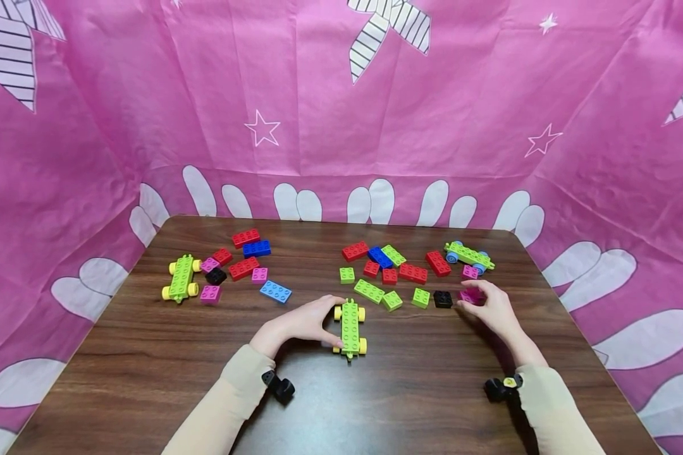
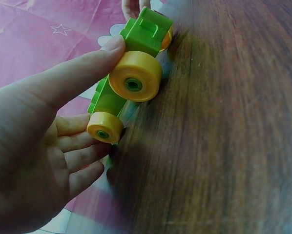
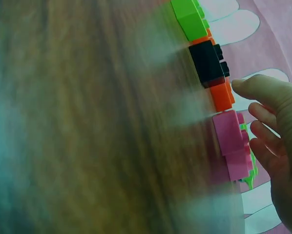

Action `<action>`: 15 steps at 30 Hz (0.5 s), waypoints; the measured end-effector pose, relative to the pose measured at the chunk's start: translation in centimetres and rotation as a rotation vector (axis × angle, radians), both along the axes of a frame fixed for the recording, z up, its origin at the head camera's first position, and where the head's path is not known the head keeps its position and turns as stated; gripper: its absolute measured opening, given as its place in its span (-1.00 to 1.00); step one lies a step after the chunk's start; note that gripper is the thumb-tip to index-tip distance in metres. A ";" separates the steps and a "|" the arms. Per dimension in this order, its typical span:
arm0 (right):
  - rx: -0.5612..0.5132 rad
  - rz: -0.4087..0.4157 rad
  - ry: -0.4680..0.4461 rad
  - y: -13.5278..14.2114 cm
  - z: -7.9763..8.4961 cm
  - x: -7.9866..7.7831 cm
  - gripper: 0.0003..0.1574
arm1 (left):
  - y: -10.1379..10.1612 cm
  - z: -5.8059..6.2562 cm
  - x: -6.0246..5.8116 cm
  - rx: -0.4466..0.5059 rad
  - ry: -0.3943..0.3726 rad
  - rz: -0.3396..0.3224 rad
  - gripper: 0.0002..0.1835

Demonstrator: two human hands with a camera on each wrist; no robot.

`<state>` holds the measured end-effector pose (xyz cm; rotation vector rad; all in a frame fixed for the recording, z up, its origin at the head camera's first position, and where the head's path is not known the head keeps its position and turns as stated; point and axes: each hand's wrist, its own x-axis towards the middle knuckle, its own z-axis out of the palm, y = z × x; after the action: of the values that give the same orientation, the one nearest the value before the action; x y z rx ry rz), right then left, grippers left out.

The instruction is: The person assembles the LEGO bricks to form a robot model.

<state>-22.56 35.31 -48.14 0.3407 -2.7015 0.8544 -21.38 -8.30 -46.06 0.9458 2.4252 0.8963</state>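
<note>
My left hand (image 1: 304, 322) holds a lime-green toy car base (image 1: 350, 327) with yellow wheels, near the middle of the table. In the left wrist view the thumb (image 2: 87, 68) lies against the near end of the base, and the other fingers are by the far yellow wheel (image 2: 105, 127). My right hand (image 1: 492, 309) hovers over a magenta brick (image 1: 471, 295), its fingers loosely bent. A gap shows in the right wrist view between those fingers and the pink brick (image 3: 230, 132). Just left of it stands a black brick (image 1: 443, 299).
Lime, red and blue bricks lie scattered behind the car base, among them a long lime brick (image 1: 369, 291). A blue-wheeled car base (image 1: 469, 256) stands at the back right. At the left are another yellow-wheeled base (image 1: 181, 278), a light-blue brick (image 1: 276, 291) and several others.
</note>
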 end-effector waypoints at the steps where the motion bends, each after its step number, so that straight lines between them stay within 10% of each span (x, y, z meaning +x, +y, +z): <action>1: 0.003 -0.003 -0.004 0.0 0.0 0.0 -0.46 | 0.0 0.0 0.0 0.000 -0.001 0.000 -0.05; 15: 0.065 0.010 -0.041 0.3 0.1 0.0 -0.50 | 0.0 0.1 0.1 0.003 -0.005 0.003 -0.04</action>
<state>-22.60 35.59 -48.03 0.3544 -2.7727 0.7865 -21.32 -8.34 -45.97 0.9401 2.4228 0.9019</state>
